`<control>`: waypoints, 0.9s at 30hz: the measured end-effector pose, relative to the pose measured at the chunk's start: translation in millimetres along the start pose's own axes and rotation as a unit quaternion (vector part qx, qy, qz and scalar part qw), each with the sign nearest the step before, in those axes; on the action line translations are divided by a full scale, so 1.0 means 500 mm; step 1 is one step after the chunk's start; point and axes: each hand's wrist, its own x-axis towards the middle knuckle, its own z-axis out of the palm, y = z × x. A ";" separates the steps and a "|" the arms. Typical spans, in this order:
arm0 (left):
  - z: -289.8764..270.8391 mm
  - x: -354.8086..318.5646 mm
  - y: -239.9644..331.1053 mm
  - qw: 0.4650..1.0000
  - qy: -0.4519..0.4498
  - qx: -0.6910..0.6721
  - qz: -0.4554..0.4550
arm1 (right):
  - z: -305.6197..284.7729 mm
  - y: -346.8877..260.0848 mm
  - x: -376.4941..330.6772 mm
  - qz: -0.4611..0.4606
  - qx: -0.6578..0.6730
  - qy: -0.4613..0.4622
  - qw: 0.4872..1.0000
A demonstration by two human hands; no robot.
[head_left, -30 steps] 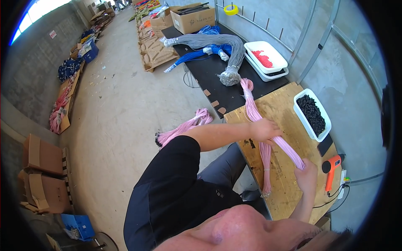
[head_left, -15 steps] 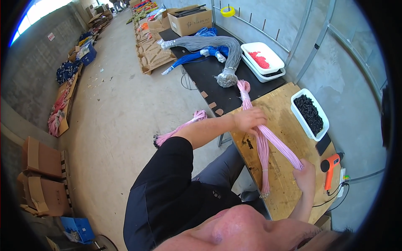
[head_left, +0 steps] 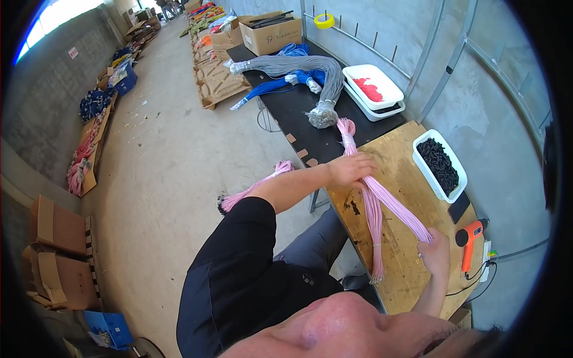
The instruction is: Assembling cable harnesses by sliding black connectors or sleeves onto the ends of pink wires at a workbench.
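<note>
A bundle of pink wires (head_left: 397, 206) stretches across the wooden tabletop between my two hands. My left hand (head_left: 352, 169) is closed around its middle, below the taped loop at the far end. The near end is gripped by my right hand (head_left: 434, 252), whose fingers wrap round the wires and hide their tips. From under my left hand a second strand of pink wires (head_left: 374, 227) runs down along the table's left edge, tied near its lower end. Another pink wire bundle (head_left: 262, 182) with dark tips is visible beyond my left forearm.
The wooden table (head_left: 412, 274) holds a white tub (head_left: 461, 188) of black tubes, a dark flat phone-like slab (head_left: 459, 206) and an orange heat gun (head_left: 470, 247) with a cord. On the black table (head_left: 292, 128) lie grey wires (head_left: 298, 62), blue wires (head_left: 265, 89) and stacked white tubs (head_left: 391, 89).
The view has shifted slightly. My left hand has moved a little left, while my right hand keeps its grip on the wire ends.
</note>
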 end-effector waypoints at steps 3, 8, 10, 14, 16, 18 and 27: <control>0.012 0.007 -0.009 0.998 -0.057 -0.003 0.003 | -0.002 -0.007 0.003 -0.009 -0.009 -0.001 1.000; 0.017 -0.064 -0.102 0.998 -0.061 0.000 -0.024 | 0.005 0.000 0.002 -0.019 -0.021 -0.010 1.000; 0.004 -0.060 -0.111 0.997 -0.076 -0.023 -0.026 | 0.007 0.014 -0.001 0.008 0.020 -0.016 1.000; -0.034 -0.081 -0.141 0.990 -0.075 -0.035 -0.117 | 0.015 0.048 0.003 0.031 0.056 -0.035 0.997; -0.041 -0.081 -0.158 0.985 -0.139 0.006 -0.101 | 0.028 0.066 0.000 0.038 0.076 -0.039 0.996; -0.050 -0.070 -0.171 0.978 -0.186 0.021 -0.097 | 0.044 0.088 -0.005 0.050 0.106 -0.038 0.992; 0.044 -0.074 -0.228 0.969 -0.062 0.125 -0.203 | 0.087 0.116 -0.026 0.098 0.244 -0.070 0.962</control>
